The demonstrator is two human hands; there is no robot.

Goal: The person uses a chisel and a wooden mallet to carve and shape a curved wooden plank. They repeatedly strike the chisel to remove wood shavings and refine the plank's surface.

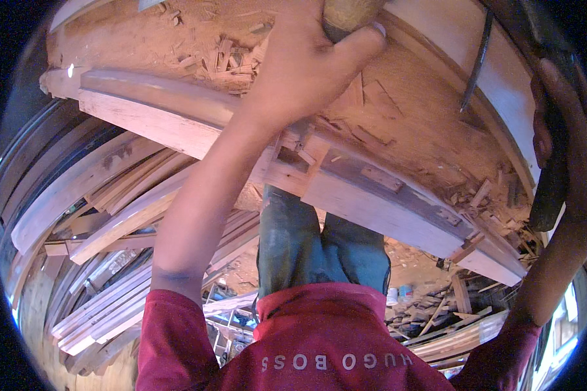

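Note:
My left hand (pixel 313 72) reaches forward over the bench, fingers closed around a rounded, yellow-brown wooden piece (pixel 351 14), perhaps a handle. Most of that piece lies beyond the top edge, so its kind does not show. At the far right my right hand (pixel 571 111) is raised in shadow, its fingers wrapped round a dark, blunt-ended bar (pixel 549 192). The bar hangs down past the palm, and its other end is hard to make out. Below the left hand is a wooden workbench (pixel 430 153) covered in sawdust and chips.
A thick plank (pixel 398 212) runs along the bench's near edge, with a notch near its middle. A thin dark rod (pixel 477 62) leans over a pale board at upper right. Stacked boards (pixel 111 306) fill the left side; scrap wood (pixel 430 313) lies below right.

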